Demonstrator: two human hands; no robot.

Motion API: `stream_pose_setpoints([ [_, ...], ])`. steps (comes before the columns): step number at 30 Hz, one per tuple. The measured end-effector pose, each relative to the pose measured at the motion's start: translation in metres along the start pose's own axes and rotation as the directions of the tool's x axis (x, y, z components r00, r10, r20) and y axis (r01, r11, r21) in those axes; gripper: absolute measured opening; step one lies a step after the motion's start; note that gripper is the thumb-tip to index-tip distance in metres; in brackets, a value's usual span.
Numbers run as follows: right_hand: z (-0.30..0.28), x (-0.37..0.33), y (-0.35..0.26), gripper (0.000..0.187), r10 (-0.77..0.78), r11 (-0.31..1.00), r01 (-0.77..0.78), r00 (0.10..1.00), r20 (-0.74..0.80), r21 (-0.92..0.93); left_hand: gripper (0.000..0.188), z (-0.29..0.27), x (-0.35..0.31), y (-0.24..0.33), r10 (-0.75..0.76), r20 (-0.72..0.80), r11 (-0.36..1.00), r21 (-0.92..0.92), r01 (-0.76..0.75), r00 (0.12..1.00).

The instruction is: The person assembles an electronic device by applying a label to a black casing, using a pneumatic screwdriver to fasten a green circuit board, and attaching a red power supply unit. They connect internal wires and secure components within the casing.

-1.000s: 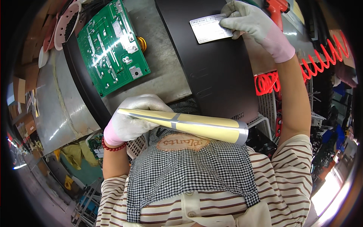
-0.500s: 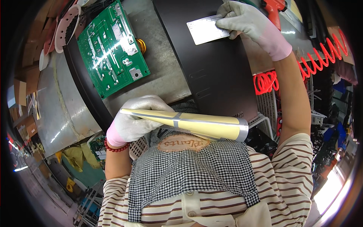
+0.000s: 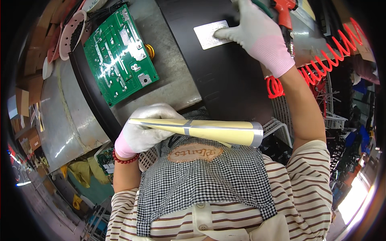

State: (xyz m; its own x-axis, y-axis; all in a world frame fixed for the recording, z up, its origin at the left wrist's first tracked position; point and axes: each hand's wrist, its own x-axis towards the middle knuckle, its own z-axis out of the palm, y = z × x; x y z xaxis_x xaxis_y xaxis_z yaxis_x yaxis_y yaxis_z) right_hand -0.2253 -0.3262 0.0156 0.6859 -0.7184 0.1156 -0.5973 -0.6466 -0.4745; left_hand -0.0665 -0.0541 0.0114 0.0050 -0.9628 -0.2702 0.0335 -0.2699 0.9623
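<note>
The white label (image 3: 206,39) lies on the black panel (image 3: 229,82), near its upper end, with my right thumb resting on its face. Half a second ago I had that label pinched at its edge; now the other fingers of my right hand (image 3: 261,38) are spread away from the thumb, toward the top of the view, and blurred. I take this to mean the label is being pressed down rather than carried.

My left hand (image 3: 148,130) has hardly changed: its fingers are clamped on the narrow end of the rolled yellow sheet (image 3: 229,132), whose wider end reaches rightward over my checked apron (image 3: 205,176). Left of the panel is the green circuit board (image 3: 118,60), a copper-coloured coil (image 3: 150,51) at its edge. Beyond my right hand are a red pistol-shaped tool (image 3: 286,12) and a red coiled hose (image 3: 329,60).

As for containers, a pink perforated basket (image 3: 64,40) by the far left of the worktop (image 3: 60,116) holds small black pieces (image 3: 74,35), too small to identify. Further out stand cardboard boxes (image 3: 34,88); I can't see what they contain.
</note>
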Motion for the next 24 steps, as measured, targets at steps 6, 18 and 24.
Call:
stream_pose_setpoints([
  [6, 0.006, -0.011, 0.030, 0.047, 0.068, 0.776, 0.012, 0.993, -0.102, 0.630, 0.022, -0.001, -0.013, -0.002, -0.010, -0.041, 1.000, -0.029, 0.009, 0.999],
  [18, 0.007, 0.032, 0.059, 0.023, -0.028, -0.630, -0.256, 0.951, 0.308, 0.733, 0.022, 0.009, -0.024, 0.002, -0.127, -0.178, 0.988, -0.109, 0.108, 0.976],
  [24, 0.076, -0.031, -0.027, 0.039, -0.214, -0.511, -0.577, 0.803, 0.556, 0.637, 0.028, 0.017, -0.012, 0.012, -0.081, -0.066, 0.992, -0.103, 0.074, 0.994],
])
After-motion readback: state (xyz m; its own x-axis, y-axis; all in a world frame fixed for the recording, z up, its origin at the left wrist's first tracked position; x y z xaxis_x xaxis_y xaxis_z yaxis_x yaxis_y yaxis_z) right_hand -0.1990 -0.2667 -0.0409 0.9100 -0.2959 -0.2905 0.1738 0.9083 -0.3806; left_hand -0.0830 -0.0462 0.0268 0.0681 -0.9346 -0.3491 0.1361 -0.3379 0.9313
